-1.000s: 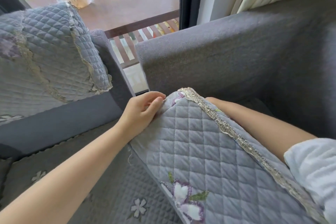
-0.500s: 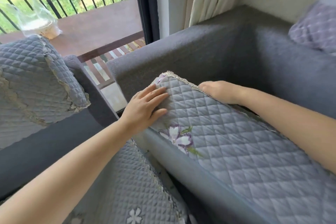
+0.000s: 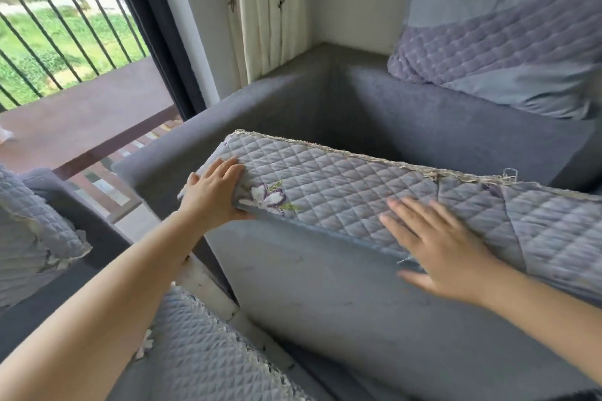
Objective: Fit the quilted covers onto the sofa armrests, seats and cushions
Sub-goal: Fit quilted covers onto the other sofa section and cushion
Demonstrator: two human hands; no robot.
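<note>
A grey-lilac quilted cover (image 3: 342, 185) with a lace edge and an embroidered flower lies along the top of a large grey seat cushion (image 3: 342, 303) that stands tilted on its edge inside the dark grey sofa (image 3: 407, 114). My left hand (image 3: 211, 194) curls around the cover's left end, thumb under the hem. My right hand (image 3: 436, 247) lies flat on the cover's front side, fingers spread, reaching over the lower hem onto the cushion.
A back cushion (image 3: 508, 52) with a quilted cover leans at the back right. A covered armrest (image 3: 32, 231) sits at the left and a quilted seat cover (image 3: 202, 358) lies below. A curtain (image 3: 264, 10) and balcony railing (image 3: 65, 19) stand behind.
My right hand came from behind the cushion's top edge to the front and now lies flat on the cover. My left hand slid to the cover's left end. The view swung rightward.
</note>
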